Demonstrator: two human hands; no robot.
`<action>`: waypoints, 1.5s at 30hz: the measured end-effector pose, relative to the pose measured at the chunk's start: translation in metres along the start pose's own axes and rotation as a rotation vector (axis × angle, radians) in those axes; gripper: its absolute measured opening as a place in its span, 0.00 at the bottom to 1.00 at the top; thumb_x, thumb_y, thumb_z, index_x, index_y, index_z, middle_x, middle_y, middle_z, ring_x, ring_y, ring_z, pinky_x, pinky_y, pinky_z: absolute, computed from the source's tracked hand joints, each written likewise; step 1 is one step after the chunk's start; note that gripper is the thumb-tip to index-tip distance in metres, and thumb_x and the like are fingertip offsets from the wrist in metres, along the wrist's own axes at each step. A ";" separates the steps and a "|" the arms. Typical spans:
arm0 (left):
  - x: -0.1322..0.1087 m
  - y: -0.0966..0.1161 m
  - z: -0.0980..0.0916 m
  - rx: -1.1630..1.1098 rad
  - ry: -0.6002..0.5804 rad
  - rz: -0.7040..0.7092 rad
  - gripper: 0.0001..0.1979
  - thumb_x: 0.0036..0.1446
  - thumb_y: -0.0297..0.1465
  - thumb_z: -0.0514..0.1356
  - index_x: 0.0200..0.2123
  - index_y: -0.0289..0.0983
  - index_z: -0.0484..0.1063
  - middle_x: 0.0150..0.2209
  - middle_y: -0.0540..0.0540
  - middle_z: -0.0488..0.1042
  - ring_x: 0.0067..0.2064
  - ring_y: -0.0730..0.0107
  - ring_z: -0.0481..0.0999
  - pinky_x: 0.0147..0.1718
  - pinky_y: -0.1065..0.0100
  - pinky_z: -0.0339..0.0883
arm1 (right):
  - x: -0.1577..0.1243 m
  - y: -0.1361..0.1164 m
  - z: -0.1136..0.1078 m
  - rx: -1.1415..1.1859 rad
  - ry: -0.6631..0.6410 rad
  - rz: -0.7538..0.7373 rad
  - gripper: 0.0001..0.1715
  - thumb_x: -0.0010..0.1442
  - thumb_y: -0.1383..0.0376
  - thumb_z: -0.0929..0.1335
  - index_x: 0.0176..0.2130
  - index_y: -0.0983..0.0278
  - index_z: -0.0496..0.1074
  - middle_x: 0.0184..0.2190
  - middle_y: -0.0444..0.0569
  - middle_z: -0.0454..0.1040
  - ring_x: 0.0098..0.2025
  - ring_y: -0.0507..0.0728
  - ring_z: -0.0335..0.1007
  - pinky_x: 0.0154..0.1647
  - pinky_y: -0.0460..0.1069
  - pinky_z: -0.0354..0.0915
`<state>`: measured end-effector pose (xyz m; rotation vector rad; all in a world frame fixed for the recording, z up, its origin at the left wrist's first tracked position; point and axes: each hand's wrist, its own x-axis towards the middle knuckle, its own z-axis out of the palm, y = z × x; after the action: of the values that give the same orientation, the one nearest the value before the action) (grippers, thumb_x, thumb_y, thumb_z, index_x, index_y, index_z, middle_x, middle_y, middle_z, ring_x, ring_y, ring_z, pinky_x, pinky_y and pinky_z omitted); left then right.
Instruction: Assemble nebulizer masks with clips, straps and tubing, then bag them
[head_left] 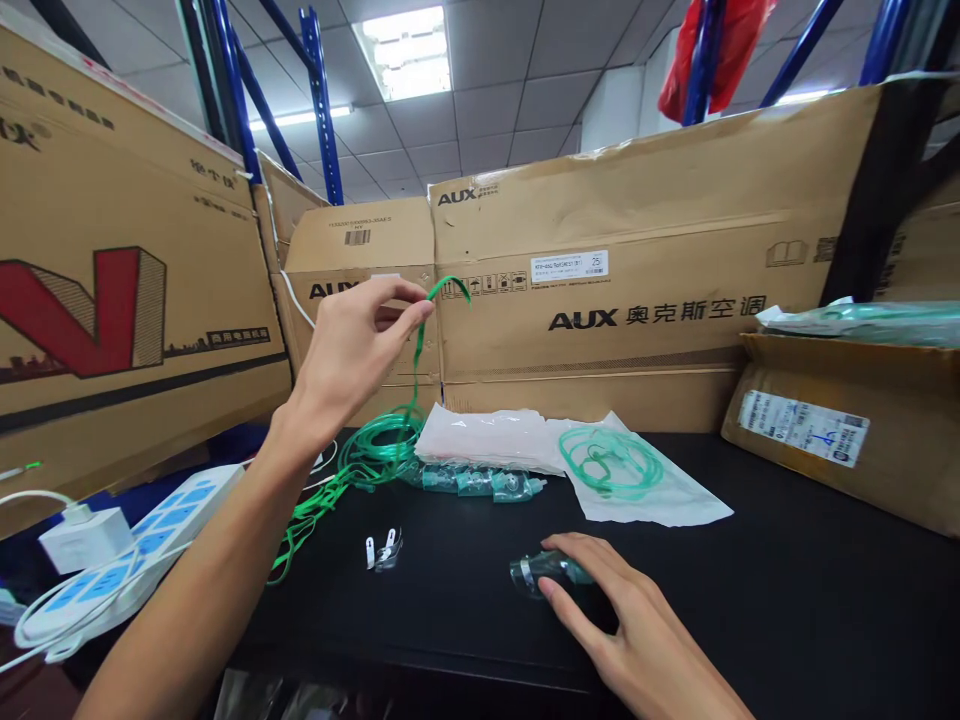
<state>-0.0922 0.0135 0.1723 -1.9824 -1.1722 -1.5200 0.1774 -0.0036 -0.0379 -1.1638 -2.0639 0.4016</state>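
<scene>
My left hand (358, 335) is raised above the black table (787, 600) and pinches the end of a green tube (417, 345) between thumb and fingers. The tube hangs down to a green coil (373, 455) lying on the table. My right hand (611, 615) rests on the table near the front edge and grips a clear green plastic mask piece (534, 572). Two small clear clips (381, 551) lie between my arms. A row of clear green mask parts (480, 483) lies behind them.
A stack of plastic bags (487, 437) and one bag holding a coiled green tube (611, 462) lie mid-table. Large cardboard boxes (645, 290) wall the back and left. An open carton (840, 430) stands at right. A white power strip (135, 555) with cables lies at left.
</scene>
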 end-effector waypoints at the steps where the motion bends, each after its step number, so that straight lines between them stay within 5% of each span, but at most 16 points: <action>1: -0.002 0.004 0.002 -0.010 -0.020 0.007 0.06 0.64 0.32 0.63 0.41 0.36 0.79 0.39 0.47 0.84 0.40 0.66 0.84 0.40 0.70 0.75 | 0.000 -0.001 0.000 0.003 0.004 0.000 0.19 0.68 0.52 0.65 0.54 0.55 0.73 0.56 0.51 0.76 0.58 0.65 0.73 0.62 0.62 0.68; 5: -0.029 0.015 0.009 -0.098 -0.165 -0.048 0.06 0.64 0.33 0.64 0.43 0.38 0.79 0.39 0.49 0.84 0.39 0.68 0.83 0.40 0.70 0.74 | -0.002 -0.002 0.000 -0.001 0.037 0.010 0.20 0.68 0.53 0.65 0.55 0.56 0.73 0.56 0.52 0.76 0.59 0.65 0.72 0.62 0.63 0.67; 11: -0.076 0.019 0.029 -0.125 -0.676 -0.089 0.09 0.67 0.38 0.62 0.44 0.43 0.80 0.40 0.52 0.83 0.38 0.67 0.81 0.39 0.69 0.71 | 0.001 0.000 0.003 0.011 0.138 0.092 0.23 0.65 0.52 0.66 0.56 0.57 0.69 0.53 0.54 0.78 0.56 0.66 0.75 0.58 0.63 0.70; 15: -0.092 -0.009 0.036 -0.002 -0.896 -0.009 0.14 0.70 0.39 0.57 0.55 0.45 0.76 0.53 0.48 0.80 0.54 0.59 0.77 0.53 0.62 0.66 | 0.002 0.006 0.006 0.011 0.205 0.127 0.28 0.64 0.52 0.67 0.58 0.60 0.64 0.47 0.56 0.80 0.48 0.67 0.80 0.50 0.63 0.75; 18: -0.104 -0.047 0.032 0.060 -0.987 -0.050 0.14 0.71 0.37 0.55 0.55 0.45 0.76 0.54 0.47 0.79 0.56 0.58 0.76 0.54 0.62 0.65 | -0.001 0.006 0.004 -0.050 0.315 0.007 0.30 0.66 0.55 0.66 0.64 0.59 0.60 0.52 0.57 0.77 0.54 0.66 0.77 0.53 0.63 0.75; 21: -0.115 -0.083 0.025 0.086 -1.027 -0.081 0.15 0.68 0.38 0.58 0.55 0.45 0.75 0.54 0.46 0.78 0.56 0.57 0.75 0.54 0.62 0.64 | -0.001 -0.007 -0.003 -0.203 0.400 -0.292 0.29 0.69 0.64 0.64 0.67 0.57 0.58 0.61 0.57 0.71 0.65 0.66 0.67 0.62 0.66 0.68; 25: -0.126 -0.105 0.026 0.071 -1.078 -0.079 0.16 0.66 0.41 0.60 0.54 0.45 0.75 0.53 0.46 0.77 0.54 0.58 0.76 0.52 0.64 0.65 | 0.015 -0.031 0.002 -0.474 0.130 -0.646 0.27 0.67 0.72 0.65 0.63 0.59 0.66 0.61 0.55 0.73 0.69 0.70 0.59 0.68 0.76 0.54; 30: -0.132 -0.108 0.029 0.068 -1.075 -0.093 0.11 0.65 0.42 0.61 0.44 0.43 0.78 0.43 0.49 0.78 0.40 0.64 0.78 0.41 0.68 0.66 | 0.042 -0.039 0.027 -0.662 -0.090 -0.752 0.05 0.66 0.69 0.70 0.41 0.64 0.78 0.37 0.52 0.80 0.56 0.67 0.73 0.68 0.75 0.55; 33: -0.136 -0.115 0.022 0.090 -1.032 -0.124 0.10 0.66 0.40 0.60 0.41 0.41 0.77 0.38 0.49 0.77 0.36 0.65 0.77 0.37 0.69 0.64 | 0.050 -0.038 0.021 -0.680 -0.080 -0.752 0.07 0.64 0.72 0.70 0.34 0.63 0.77 0.32 0.48 0.77 0.45 0.61 0.75 0.69 0.70 0.56; 36: -0.140 -0.126 0.009 0.093 -1.005 -0.147 0.10 0.66 0.40 0.59 0.39 0.41 0.77 0.38 0.49 0.78 0.38 0.64 0.77 0.38 0.69 0.65 | 0.058 -0.040 -0.005 -0.587 0.067 -0.686 0.09 0.65 0.75 0.68 0.37 0.64 0.76 0.34 0.48 0.76 0.42 0.59 0.74 0.67 0.67 0.59; 41: -0.142 -0.143 -0.013 0.115 -0.939 -0.197 0.12 0.65 0.41 0.59 0.41 0.41 0.78 0.41 0.47 0.81 0.41 0.61 0.80 0.42 0.67 0.69 | 0.082 -0.044 -0.052 -0.440 0.322 -0.514 0.13 0.72 0.69 0.62 0.42 0.65 0.77 0.37 0.53 0.77 0.39 0.61 0.72 0.44 0.58 0.69; 45: -0.142 -0.153 -0.033 0.167 -0.850 -0.252 0.14 0.63 0.43 0.59 0.42 0.42 0.79 0.42 0.45 0.82 0.42 0.57 0.81 0.43 0.64 0.71 | 0.097 -0.038 -0.067 -0.364 0.454 -0.379 0.16 0.73 0.64 0.61 0.43 0.65 0.77 0.39 0.54 0.77 0.40 0.61 0.73 0.41 0.56 0.68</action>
<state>-0.2435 0.0243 0.0252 -2.4997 -1.8415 -0.5894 0.1702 0.0517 0.0720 -0.9212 -1.9260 -0.4023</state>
